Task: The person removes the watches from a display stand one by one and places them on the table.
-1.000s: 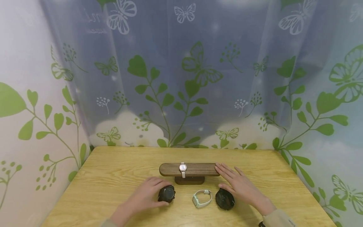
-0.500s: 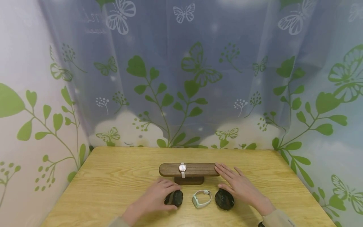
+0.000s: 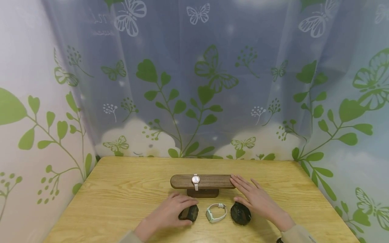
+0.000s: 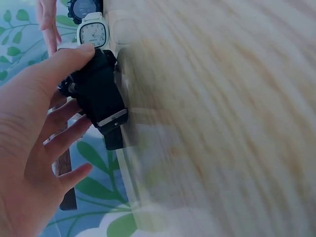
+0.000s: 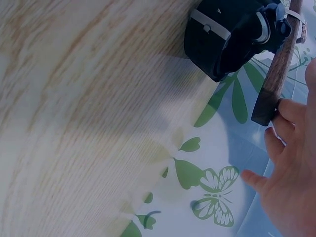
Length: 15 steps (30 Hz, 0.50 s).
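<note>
In the head view, my left hand (image 3: 173, 211) grips a black wristwatch (image 3: 193, 213) between thumb and fingers, low over the table. Its buckled strap faces the left wrist camera, with the thumb on its edge. My right hand (image 3: 258, 199) lies with fairly straight fingers, their tips touching the right end of a dark wooden watch stand (image 3: 214, 182). A small white-strapped watch (image 3: 196, 180) is wrapped around the stand's bar, left of the middle. Close to my right thumb rests another black wristwatch (image 3: 240, 213). Between the two black watches lies a mint-green watch (image 3: 216, 214).
The wood-grain table (image 3: 133, 179) runs back to a curtain (image 3: 179, 101) printed with leaves and butterflies. Similar printed cloth hangs at both sides. Part of a dark band (image 3: 280, 240) shows at my right sleeve.
My left hand has moved right with the black wristwatch, bringing it nearer the mint-green watch. My right hand and the stand have stayed where they were.
</note>
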{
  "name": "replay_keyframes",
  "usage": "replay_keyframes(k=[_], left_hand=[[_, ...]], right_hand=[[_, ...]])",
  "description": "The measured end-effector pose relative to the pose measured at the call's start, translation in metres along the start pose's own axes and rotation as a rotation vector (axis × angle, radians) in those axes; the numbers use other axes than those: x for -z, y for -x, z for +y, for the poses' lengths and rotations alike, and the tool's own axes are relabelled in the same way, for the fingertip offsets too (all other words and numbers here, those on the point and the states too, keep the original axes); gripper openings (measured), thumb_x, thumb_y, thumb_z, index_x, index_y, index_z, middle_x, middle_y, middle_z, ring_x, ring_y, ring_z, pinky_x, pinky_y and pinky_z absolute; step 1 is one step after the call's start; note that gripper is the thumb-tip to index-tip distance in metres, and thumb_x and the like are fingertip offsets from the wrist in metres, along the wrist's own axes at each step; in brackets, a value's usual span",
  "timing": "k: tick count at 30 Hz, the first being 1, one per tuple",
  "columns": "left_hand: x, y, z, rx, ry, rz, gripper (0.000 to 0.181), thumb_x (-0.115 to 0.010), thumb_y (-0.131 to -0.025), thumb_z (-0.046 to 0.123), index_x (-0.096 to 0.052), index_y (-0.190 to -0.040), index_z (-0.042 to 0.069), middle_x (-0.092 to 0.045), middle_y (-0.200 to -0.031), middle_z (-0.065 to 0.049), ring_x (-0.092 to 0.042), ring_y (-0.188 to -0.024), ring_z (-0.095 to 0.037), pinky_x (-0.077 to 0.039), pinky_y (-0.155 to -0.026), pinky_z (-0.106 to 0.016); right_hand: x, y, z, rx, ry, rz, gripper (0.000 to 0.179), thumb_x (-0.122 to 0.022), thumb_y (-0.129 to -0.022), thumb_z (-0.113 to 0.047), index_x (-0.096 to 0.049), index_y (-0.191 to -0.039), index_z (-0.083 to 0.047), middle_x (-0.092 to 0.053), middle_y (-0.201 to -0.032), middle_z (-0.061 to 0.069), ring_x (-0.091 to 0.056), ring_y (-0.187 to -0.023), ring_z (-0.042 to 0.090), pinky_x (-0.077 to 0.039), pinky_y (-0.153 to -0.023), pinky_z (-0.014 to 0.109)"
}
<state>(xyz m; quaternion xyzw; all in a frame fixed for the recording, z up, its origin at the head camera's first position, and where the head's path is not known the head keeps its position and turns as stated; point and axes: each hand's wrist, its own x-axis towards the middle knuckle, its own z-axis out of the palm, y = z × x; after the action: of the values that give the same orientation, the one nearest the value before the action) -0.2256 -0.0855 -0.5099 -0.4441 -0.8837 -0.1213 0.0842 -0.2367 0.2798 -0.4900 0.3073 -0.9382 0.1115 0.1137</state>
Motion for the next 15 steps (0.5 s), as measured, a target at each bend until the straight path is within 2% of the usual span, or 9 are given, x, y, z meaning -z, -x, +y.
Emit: replay_keyframes(k=[4,8,12,15], left_hand=[[-0.0015,0.0015,-0.0006,-0.005,0.0,-0.013,0.067,-0.073,-0.092,0.046,-0.053,-0.148,0.017,-0.058,-0.146,0.003,-0.058,-0.128,-0.02,-0.046,-0.106,-0.057],[-0.0027,0.0022,-0.0012,-0.009,0.004,0.005,0.064,-0.069,-0.095,0.048,-0.054,-0.148,0.015,-0.057,-0.147,0.002,-0.058,-0.129,-0.021,-0.046,-0.108,-0.055],[-0.0017,0.0023,-0.0023,-0.021,0.03,0.059,0.055,-0.064,-0.098,0.047,-0.059,-0.143,0.015,-0.059,-0.144,0.003,-0.059,-0.127,-0.019,-0.048,-0.107,-0.051],[0.0013,0.0023,-0.0026,-0.04,0.048,0.127,0.045,-0.066,-0.099,0.041,-0.064,-0.137,0.015,-0.063,-0.139,0.004,-0.061,-0.123,-0.017,-0.051,-0.104,-0.046]], right_hand=[[0.0007,-0.0001,-0.0002,0.004,0.0,0.003,0.07,-0.063,-0.1,-0.037,-0.036,-0.158,-0.011,-0.035,-0.163,0.007,-0.037,-0.147,0.029,-0.028,-0.114,0.068],[0.0007,-0.0001,-0.0011,0.015,0.001,0.025,0.069,-0.065,-0.099,-0.036,-0.038,-0.157,-0.01,-0.037,-0.162,0.008,-0.038,-0.146,0.031,-0.03,-0.113,0.069],[0.001,-0.0005,-0.0021,0.023,0.012,0.038,0.068,-0.066,-0.098,-0.035,-0.039,-0.156,-0.01,-0.038,-0.161,0.009,-0.04,-0.145,0.032,-0.032,-0.111,0.07],[0.0016,-0.0008,-0.0027,0.019,0.014,0.032,0.068,-0.065,-0.099,-0.035,-0.039,-0.157,-0.01,-0.038,-0.161,0.009,-0.04,-0.145,0.031,-0.032,-0.112,0.07]])
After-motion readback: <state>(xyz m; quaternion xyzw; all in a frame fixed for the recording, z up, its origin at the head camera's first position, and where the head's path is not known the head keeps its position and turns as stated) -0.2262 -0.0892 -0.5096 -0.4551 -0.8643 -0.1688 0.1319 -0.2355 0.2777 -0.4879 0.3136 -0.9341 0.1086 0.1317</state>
